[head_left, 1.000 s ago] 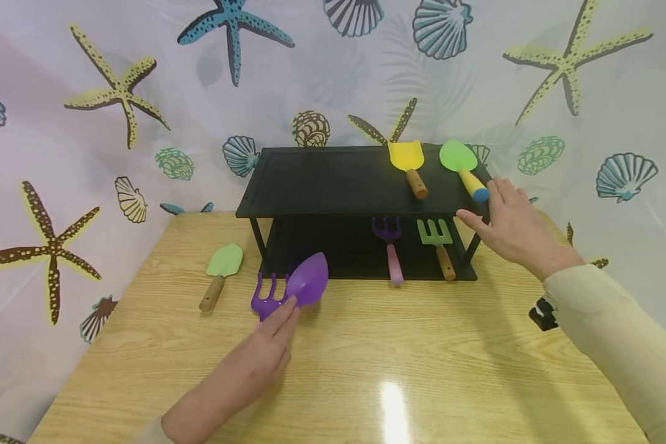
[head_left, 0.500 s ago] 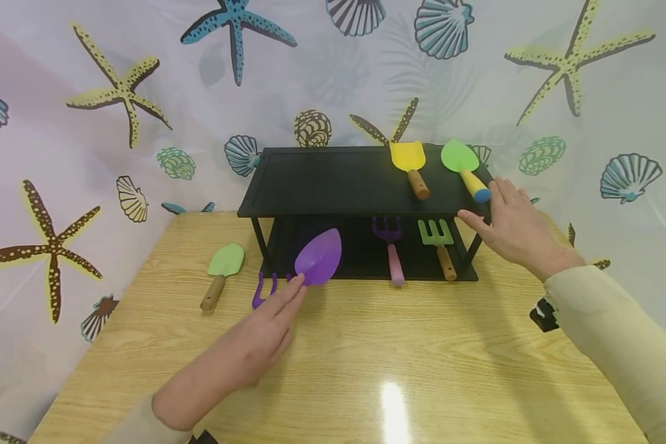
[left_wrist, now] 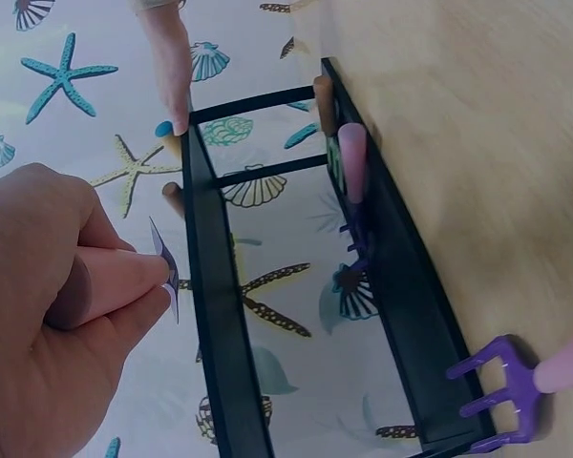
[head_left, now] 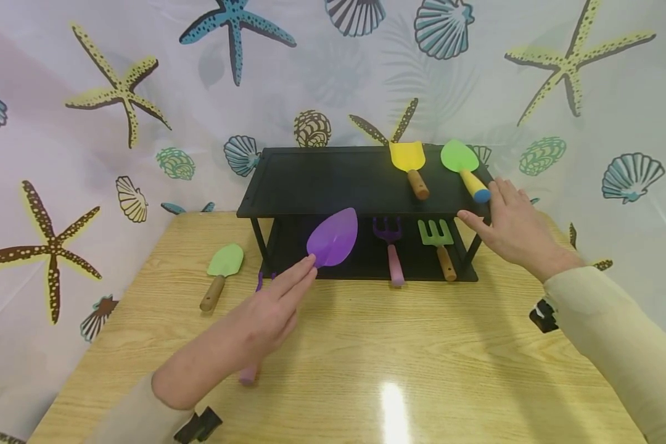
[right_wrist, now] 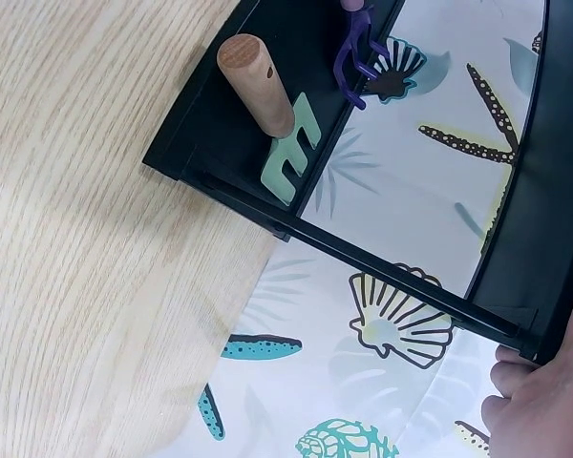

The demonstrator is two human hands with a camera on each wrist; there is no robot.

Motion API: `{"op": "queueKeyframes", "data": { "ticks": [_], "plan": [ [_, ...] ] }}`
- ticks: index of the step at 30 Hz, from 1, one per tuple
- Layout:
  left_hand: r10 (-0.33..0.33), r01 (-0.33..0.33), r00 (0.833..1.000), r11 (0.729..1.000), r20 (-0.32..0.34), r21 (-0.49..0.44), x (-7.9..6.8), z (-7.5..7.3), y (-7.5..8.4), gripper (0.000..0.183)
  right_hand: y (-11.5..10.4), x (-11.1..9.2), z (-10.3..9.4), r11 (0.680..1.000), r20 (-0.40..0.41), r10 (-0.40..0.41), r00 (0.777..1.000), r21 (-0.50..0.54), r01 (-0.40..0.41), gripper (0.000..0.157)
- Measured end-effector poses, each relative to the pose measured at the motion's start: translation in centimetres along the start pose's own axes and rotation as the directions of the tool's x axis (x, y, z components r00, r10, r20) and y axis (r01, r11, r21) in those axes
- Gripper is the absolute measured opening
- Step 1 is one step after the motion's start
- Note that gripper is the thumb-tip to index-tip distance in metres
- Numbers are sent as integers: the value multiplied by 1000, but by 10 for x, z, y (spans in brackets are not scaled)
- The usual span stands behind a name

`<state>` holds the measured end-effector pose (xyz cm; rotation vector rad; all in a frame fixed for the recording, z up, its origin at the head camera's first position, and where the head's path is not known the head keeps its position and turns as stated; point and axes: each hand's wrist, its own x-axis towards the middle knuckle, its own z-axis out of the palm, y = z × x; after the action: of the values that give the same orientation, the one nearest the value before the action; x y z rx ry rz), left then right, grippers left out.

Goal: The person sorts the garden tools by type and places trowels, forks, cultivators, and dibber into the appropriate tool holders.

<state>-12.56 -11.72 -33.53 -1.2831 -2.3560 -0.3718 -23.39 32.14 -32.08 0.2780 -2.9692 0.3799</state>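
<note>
Pink handle (left_wrist: 115,284) pinched between your left hand's (head_left: 267,316) thumb and fingers, the purple trowel (head_left: 333,238) slants forward and rightward, blade leading, before the black shelf (head_left: 322,182); your right hand (head_left: 518,231), thumb spread from fingers, touches its right end.

Head view — the left hand (head_left: 272,316) partly hides the purple trowel (head_left: 333,238).
</note>
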Motion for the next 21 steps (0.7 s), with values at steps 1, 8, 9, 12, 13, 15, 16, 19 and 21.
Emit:
{"op": "queueKeyframes", "data": {
  "ticks": [1, 8, 9, 12, 13, 15, 16, 19, 21],
  "plan": [
    [-6, 6, 1000, 1000, 1, -9, 3, -2, -1, 59, 0, 0, 0, 1000, 1, 1, 1000, -1, -1, 102],
    [-101, 104, 993, 994, 63, -45, 26, -11, -14, 53, 0, 0, -2, 1000, 4, 5, 1000, -2, -5, 103],
    [-117, 120, 990, 992, 77, -39, 30, -11, -17, 52, 0, 0, -2, 1000, 3, 4, 1000, 0, -4, 102],
    [-156, 161, 982, 986, 108, -39, 40, -13, -25, 52, 0, 0, -1, 1000, 5, 0, 1000, 4, 0, 102],
    [-176, 183, 976, 982, 128, -41, 44, -13, -27, 52, 0, 0, -1, 1000, 3, -2, 1000, 6, 2, 102],
    [-213, 224, 964, 973, 161, -54, 52, -13, -33, 53, 0, 0, -1, 1000, 2, -4, 1000, 6, 4, 102],
    [-232, 247, 956, 967, 179, -63, 57, -13, -35, 54, 0, 0, -2, 1000, 1, -5, 1000, 6, 5, 102],
    [-288, 310, 929, 948, 233, -65, 70, -13, -43, 54, -1, 0, -3, 1000, 1, -6, 1000, 8, 6, 102],
    [-309, 334, 919, 940, 247, -67, 79, -12, -49, 54, -1, 0, -4, 1000, 6, -5, 1000, 11, 5, 102]
  ]
}}
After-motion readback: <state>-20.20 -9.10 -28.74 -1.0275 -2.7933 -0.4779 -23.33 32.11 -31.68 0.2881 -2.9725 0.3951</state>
